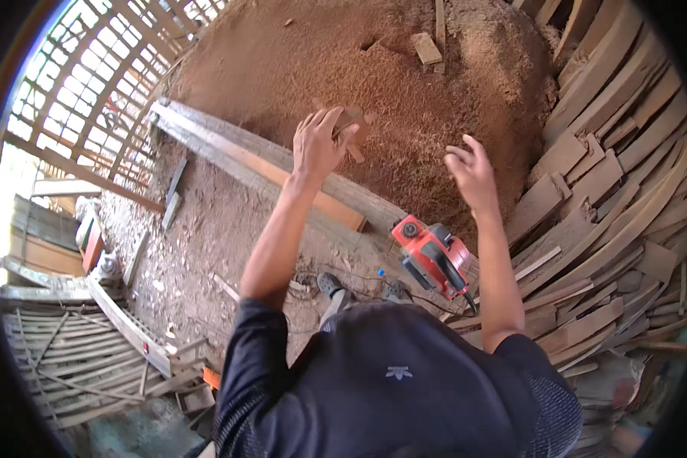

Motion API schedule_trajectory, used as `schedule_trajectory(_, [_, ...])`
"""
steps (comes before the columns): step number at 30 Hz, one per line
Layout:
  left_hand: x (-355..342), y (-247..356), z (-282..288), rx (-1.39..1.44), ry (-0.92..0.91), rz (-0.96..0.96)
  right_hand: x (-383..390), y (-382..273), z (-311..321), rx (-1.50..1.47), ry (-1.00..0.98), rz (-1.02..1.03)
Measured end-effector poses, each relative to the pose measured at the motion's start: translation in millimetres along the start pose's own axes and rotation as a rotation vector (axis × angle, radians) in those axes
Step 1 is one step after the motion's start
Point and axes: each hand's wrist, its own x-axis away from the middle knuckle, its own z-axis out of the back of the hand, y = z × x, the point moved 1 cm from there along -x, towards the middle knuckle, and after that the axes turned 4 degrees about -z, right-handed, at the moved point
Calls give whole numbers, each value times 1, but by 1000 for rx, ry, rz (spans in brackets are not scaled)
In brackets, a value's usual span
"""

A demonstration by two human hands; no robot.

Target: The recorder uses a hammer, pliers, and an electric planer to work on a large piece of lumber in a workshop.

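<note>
My left hand [318, 145] is raised over the long wooden beam, fingers bent and thumb apart. Just past its fingertips are blurred brown wood scraps [356, 126]; they look loose, though their exact kind is unclear. To the right, my right hand [473, 174] hovers over the sawdust with nothing in it, its fingers loosely bent and apart. Below and left of that hand, a red and black electric planer [435, 256] rests at the beam's near end. A smoother orange-brown wooden plank [336, 210] lies lengthwise along the weathered beam [382, 204].
A big sawdust heap [282, 53] rises beyond the beam, with a small wood block [427, 48] on it. Curved boards [588, 183] are stacked along the right. Slatted timber [84, 355] lies at lower left. A dark cord [351, 271] crosses the ground by my feet.
</note>
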Motion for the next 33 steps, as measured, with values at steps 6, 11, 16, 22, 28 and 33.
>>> schedule_trajectory(6, [1, 16, -6, -152, -109, -506, 63, -46, 1, 269, -85, 388])
schedule_trajectory(11, [16, 92, 15, -56, -4, -652, 72, -46, -29, 748, -24, 812])
schedule_trajectory(16, [19, 128, 35, -45, -85, -617, 73, -13, -25, 634, 28, 847])
schedule_trajectory(22, [73, 80, 10, 1056, 147, 593, 82, -17, -28, -704, 27, -274])
schedule_trajectory(28, [85, 131, 5, 1269, 23, 762, 96, -24, -35, -594, -18, -353])
schedule_trajectory(33, [84, 123, 5, 1241, 61, 724, 103, -23, -45, -592, -85, -322])
